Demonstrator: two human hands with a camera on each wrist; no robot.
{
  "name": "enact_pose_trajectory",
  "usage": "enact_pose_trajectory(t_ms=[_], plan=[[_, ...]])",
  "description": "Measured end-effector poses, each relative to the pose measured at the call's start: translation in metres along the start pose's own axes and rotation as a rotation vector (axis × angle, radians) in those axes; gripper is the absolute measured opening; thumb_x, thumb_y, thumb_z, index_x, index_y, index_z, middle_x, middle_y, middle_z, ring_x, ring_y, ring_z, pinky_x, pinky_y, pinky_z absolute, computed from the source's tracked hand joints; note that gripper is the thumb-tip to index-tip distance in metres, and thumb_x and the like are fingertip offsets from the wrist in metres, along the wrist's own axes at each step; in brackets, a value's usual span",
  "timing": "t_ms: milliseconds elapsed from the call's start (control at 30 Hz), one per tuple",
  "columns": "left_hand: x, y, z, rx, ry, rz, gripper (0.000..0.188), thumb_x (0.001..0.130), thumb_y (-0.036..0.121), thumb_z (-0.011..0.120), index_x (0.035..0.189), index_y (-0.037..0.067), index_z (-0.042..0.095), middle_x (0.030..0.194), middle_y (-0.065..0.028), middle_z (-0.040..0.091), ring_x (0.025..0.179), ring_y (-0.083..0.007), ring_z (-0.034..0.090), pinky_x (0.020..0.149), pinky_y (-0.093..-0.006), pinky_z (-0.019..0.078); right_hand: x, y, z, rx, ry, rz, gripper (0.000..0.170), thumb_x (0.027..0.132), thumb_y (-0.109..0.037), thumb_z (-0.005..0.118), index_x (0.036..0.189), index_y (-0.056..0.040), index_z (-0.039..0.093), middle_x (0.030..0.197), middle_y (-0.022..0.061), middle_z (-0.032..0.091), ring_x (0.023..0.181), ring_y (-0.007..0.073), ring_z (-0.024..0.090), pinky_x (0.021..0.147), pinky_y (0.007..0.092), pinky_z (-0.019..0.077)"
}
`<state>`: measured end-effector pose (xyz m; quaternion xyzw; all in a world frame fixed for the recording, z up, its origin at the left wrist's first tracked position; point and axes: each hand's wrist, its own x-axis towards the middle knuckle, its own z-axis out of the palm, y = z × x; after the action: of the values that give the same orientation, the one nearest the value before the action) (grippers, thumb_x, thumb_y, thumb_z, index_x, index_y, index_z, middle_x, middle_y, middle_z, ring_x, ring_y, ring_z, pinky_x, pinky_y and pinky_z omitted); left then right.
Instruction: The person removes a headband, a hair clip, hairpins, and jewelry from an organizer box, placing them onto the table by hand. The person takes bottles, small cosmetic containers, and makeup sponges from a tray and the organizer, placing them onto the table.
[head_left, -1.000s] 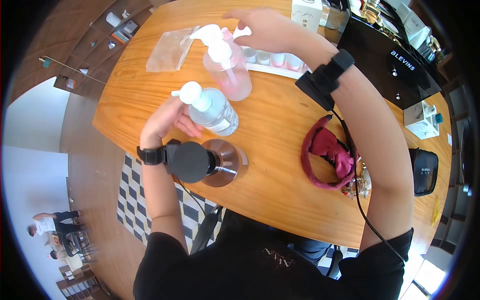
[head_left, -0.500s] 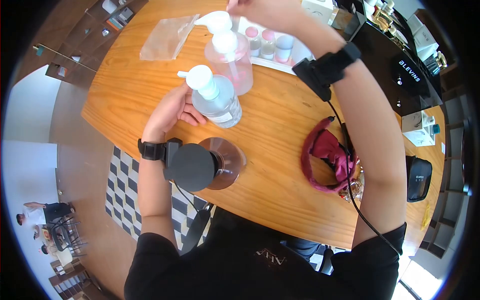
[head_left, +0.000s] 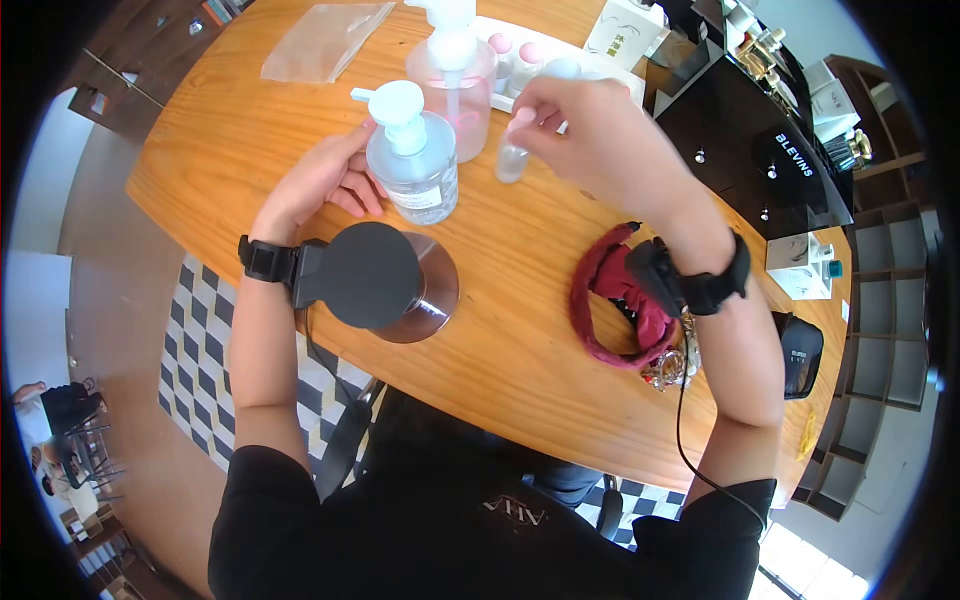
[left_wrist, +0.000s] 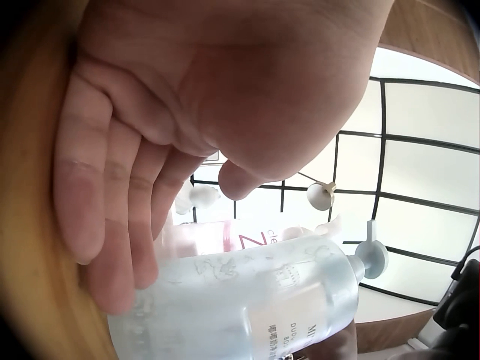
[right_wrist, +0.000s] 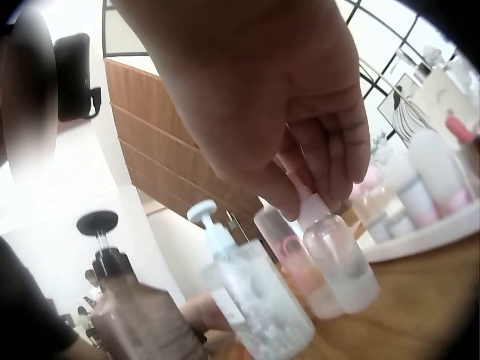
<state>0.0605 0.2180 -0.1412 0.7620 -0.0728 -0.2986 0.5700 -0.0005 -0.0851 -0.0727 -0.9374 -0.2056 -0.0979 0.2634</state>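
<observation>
My right hand [head_left: 595, 130] pinches the pink top of a small clear bottle [head_left: 511, 163], held upright over the table right of the pump bottles. In the right wrist view this small bottle [right_wrist: 346, 266] has pale contents low inside. Beside a clear pump bottle [head_left: 420, 185] with a white pump lies my left hand [head_left: 325, 180], fingers loosely bent and around nothing. The left wrist view shows its fingertips [left_wrist: 112, 289] right at that bottle's side. Behind stands a pink pump bottle [head_left: 470, 120]; nearer my body is a brown pump bottle [head_left: 435, 300] with a black disc-topped pump.
A white tray [head_left: 570, 45] of small pink-capped bottles stands at the back, near a white box [head_left: 620, 32]. A plastic bag [head_left: 322, 42] lies back left. To the right are a maroon headband [head_left: 590, 315], a black cabinet [head_left: 740, 150] and a black case [head_left: 800, 355].
My right hand has come back from the tray toward me, bringing a small pink-capped bottle. The left hand stays beside the clear pump bottle. The head view has shifted slightly.
</observation>
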Motion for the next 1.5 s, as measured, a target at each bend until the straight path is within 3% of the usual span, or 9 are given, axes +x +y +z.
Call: enact_pose_trajectory(t_ms=[67,500,767,967,1067,1100,1167,1267,1500], plan=[[0.001,-0.003,-0.001,-0.02,-0.003,0.014,0.068,0.107,0.061,0.035,0.106,0.001,0.067,0.083,-0.0094,0.072,0.062,-0.0154,0.071,0.051,-0.0215,0.0545,0.002,0.001,0.015,0.046,-0.017,0.012,0.02,0.095,-0.02,0.07,0.102,-0.001,0.07,0.085,0.0101,0.073,0.08,0.0203,0.072,0.077,0.0326,0.0553],[-0.002,0.004,0.001,0.019,0.001,-0.006,0.065,0.105,0.061,0.041,0.095,0.002,0.066,0.079,-0.007,0.071,0.06,-0.0141,0.07,0.051,-0.0218,0.0538,0.046,0.016,-0.021,-0.08,0.093,-0.001,0.029,0.092,-0.021,0.068,0.115,-0.0037,0.072,0.105,0.0127,0.076,0.101,0.0255,0.072,0.088,0.0374,0.055],[0.001,-0.001,-0.003,0.025,-0.02,0.005,0.058,0.106,0.056,0.045,0.107,0.001,0.064,0.081,-0.0074,0.071,0.061,-0.0134,0.069,0.052,-0.022,0.0539,0.094,0.052,0.019,-0.368,0.052,-0.119,0.029,0.092,-0.023,0.066,0.116,-0.0096,0.073,0.098,0.0131,0.076,0.087,0.0328,0.072,0.083,0.0447,0.0565],[-0.003,0.003,-0.001,0.044,-0.018,-0.003,0.051,0.103,0.049,0.048,0.118,0.003,0.063,0.084,-0.0064,0.071,0.064,-0.0129,0.07,0.055,-0.0218,0.0541,0.072,0.034,-0.024,-0.252,0.317,-0.249,0.024,0.09,-0.023,0.073,0.111,-0.0096,0.074,0.096,0.0091,0.076,0.09,0.0249,0.072,0.083,0.0396,0.0526],[-0.002,0.001,-0.001,0.06,-0.023,-0.01,0.05,0.103,0.049,0.048,0.117,0.003,0.063,0.085,-0.0061,0.071,0.064,-0.0128,0.07,0.056,-0.0218,0.0541,0.036,-0.007,-0.061,-0.216,0.381,-0.166,0.025,0.087,-0.016,0.074,0.104,0.0029,0.071,0.091,0.0155,0.072,0.089,0.0311,0.069,0.081,0.0374,0.0537],[-0.001,0.0,-0.002,0.066,-0.015,-0.002,0.05,0.103,0.049,0.048,0.115,0.003,0.064,0.085,-0.006,0.071,0.064,-0.0128,0.07,0.056,-0.0218,0.054,0.014,-0.059,-0.074,-0.159,0.311,0.105,0.028,0.085,-0.018,0.075,0.106,-0.0002,0.071,0.095,0.0147,0.071,0.097,0.0348,0.066,0.088,0.0416,0.0522],[-0.002,-0.003,-0.002,0.062,-0.007,0.014,0.05,0.103,0.05,0.048,0.113,0.003,0.064,0.085,-0.0058,0.07,0.064,-0.0128,0.07,0.056,-0.0218,0.054,-0.004,-0.019,-0.082,-0.296,0.218,-0.028,0.025,0.091,-0.023,0.074,0.11,-0.0068,0.073,0.093,0.0067,0.074,0.087,0.0168,0.069,0.08,0.0368,0.0514],[-0.004,0.0,0.002,0.082,0.015,0.04,0.051,0.103,0.051,0.048,0.11,0.003,0.065,0.084,-0.0052,0.07,0.064,-0.0123,0.07,0.056,-0.0216,0.0538,-0.029,-0.032,-0.065,-0.135,0.062,0.015,0.026,0.088,-0.016,0.078,0.11,-0.0024,0.073,0.089,0.0047,0.073,0.084,0.012,0.066,0.078,0.0306,0.0507],[-0.002,0.002,0.002,0.101,0.003,0.048,0.054,0.104,0.053,0.049,0.104,0.002,0.067,0.08,-0.0037,0.069,0.063,-0.0089,0.068,0.055,-0.0201,0.0529,-0.042,-0.032,0.017,-0.151,-0.066,-0.116,0.019,0.088,-0.015,0.074,0.104,-0.0056,0.071,0.095,0.0127,0.072,0.082,0.032,0.069,0.073,0.0399,0.0558]])
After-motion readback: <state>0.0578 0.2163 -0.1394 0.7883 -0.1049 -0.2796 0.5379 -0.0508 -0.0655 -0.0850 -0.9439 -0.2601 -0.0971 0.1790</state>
